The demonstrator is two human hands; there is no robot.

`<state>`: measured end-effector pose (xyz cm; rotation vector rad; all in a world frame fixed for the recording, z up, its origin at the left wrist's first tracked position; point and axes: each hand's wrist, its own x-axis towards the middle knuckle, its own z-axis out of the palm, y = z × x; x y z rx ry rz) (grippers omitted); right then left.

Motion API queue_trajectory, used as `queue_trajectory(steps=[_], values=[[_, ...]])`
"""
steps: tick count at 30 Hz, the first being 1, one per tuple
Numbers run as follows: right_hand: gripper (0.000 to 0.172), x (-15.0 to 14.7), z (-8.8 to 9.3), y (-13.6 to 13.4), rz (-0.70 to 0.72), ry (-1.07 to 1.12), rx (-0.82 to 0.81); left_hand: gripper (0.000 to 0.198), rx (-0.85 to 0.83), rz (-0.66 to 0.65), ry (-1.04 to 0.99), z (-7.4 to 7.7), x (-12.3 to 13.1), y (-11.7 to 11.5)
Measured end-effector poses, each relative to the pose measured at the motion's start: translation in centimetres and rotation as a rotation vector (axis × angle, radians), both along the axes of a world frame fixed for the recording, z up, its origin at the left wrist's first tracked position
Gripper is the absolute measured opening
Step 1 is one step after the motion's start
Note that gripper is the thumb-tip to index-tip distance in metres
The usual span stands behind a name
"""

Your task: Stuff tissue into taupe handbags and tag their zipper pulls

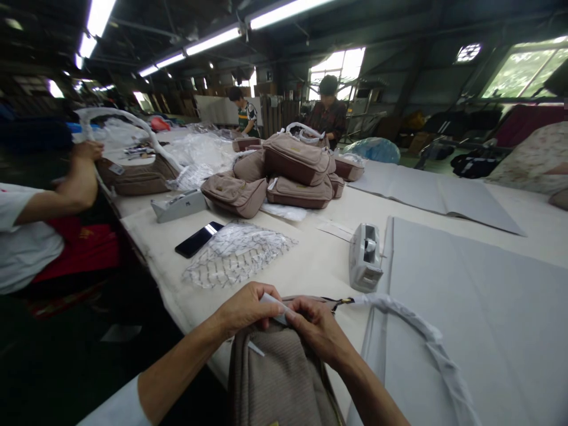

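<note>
left hand (244,309) and right hand (316,330) are both pinched tight on a little white slip (274,303) at the top of the tan bag (275,378), which hangs off the near table (310,260) edge, looks like so its top faces up, tape dispenser (364,257) close by

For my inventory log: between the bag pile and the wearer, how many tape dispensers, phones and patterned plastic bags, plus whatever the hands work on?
Tape dispensers: 2
Phone: 1
Patterned plastic bag: 1
Brown bag at the hands: 1
White slip pinched by left hand and right hand: 1
Total: 6
</note>
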<state>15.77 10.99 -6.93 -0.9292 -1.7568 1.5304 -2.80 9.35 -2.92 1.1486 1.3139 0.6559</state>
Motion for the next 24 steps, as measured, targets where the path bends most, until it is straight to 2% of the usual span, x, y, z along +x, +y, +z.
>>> queue_trajectory(steps=[4,8,11,14,16,20,24], values=[[0.029,-0.5,0.3,0.0,-0.009,-0.023,0.02,0.021,0.041,0.015,0.028,-0.5,-0.5,-0.5],[0.026,-0.6,0.1,-0.1,-0.022,0.016,-0.084,0.017,0.167,0.05,0.105,-1.0,-0.1,-1.0],[0.025,-0.7,-0.2,-0.2,-0.029,0.063,-0.139,0.019,0.214,0.013,0.121,-0.8,-0.2,-1.3],[0.023,-0.8,-0.4,-0.3,-0.044,0.064,-0.12,0.019,0.186,-0.047,0.105,-0.6,-0.6,-1.5],[0.021,-0.9,-0.6,-0.3,-0.056,0.045,-0.083,0.019,0.172,-0.034,0.121,-0.8,-0.7,-1.5],[0.016,-0.9,-1.3,-0.4,-0.075,0.031,-0.024,0.014,0.282,0.02,0.171,-1.4,-0.4,-1.8],[0.016,-0.6,-1.5,-0.4,-0.087,0.044,-0.007,0.015,0.363,0.053,0.13,-2.0,-0.1,-2.6]])
